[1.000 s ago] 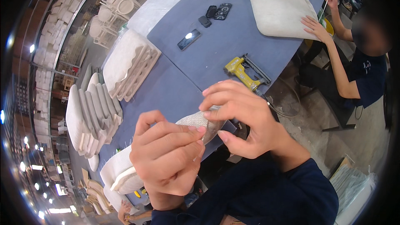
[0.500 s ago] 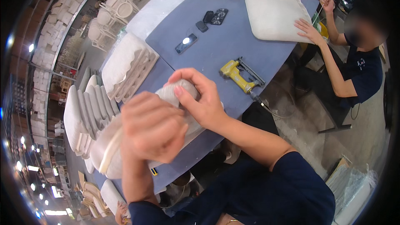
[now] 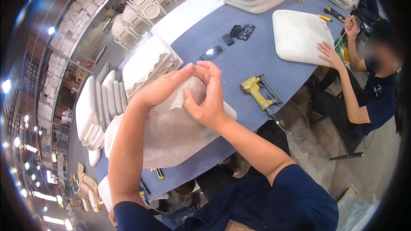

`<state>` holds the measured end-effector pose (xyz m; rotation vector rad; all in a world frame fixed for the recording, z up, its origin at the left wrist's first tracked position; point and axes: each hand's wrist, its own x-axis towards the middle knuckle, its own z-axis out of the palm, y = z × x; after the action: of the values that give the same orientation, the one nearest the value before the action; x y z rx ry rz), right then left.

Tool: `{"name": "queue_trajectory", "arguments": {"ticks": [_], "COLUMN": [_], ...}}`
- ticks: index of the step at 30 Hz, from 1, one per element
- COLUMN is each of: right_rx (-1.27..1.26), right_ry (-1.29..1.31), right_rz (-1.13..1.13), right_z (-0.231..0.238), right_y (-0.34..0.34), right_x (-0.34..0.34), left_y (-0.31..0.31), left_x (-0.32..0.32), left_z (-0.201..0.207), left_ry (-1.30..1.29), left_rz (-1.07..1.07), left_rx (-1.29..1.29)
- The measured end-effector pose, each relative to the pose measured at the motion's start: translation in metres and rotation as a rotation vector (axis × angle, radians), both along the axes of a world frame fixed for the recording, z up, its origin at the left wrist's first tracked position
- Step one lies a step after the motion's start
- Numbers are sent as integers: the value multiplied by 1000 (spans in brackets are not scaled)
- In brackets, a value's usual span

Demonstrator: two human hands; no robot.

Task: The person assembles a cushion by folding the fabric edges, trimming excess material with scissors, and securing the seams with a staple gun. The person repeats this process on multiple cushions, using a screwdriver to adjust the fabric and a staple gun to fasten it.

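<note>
My left hand [image 3: 165,86] cups the upholstered cushion's [image 3: 175,137] corner [image 3: 196,89], its fingers too hidden to tell, while my right hand [image 3: 208,98] pinches it, where even pressure should prevent puckers.

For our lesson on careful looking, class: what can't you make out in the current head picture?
Left hand, head view: most fingers hidden behind the hand itself.
Fabric-covered cushion, head view: partly covered by the left forearm.
Phone, head view: screen detail lost to glare.
Top-centre cushion stack, head view: top cut off by the upper edge.
</note>
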<state>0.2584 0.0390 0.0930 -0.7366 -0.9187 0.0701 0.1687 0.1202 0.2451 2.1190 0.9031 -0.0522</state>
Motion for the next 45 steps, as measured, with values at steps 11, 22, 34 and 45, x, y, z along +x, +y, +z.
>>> {"name": "queue_trajectory", "arguments": {"ticks": [11, 22, 34, 45], "right_rx": [-57, -597, -397, -190], "right_ry": [-16, -106, 498, 307], "right_rz": [-112, 113, 833, 618], "right_z": [-9, 29, 18, -15], "right_y": [-4, -68, -27, 28], "right_x": [15, 21, 12, 5], "left_y": [-1, -2, 27, 79], "left_x": [1, 4, 3, 8], "left_z": [-3, -12, -5, -7], "left_ry": [-40, -52, 25, 205], "left_rz": [-247, -269, -170, -199], "left_rx": [18, 14, -252, -108]}}
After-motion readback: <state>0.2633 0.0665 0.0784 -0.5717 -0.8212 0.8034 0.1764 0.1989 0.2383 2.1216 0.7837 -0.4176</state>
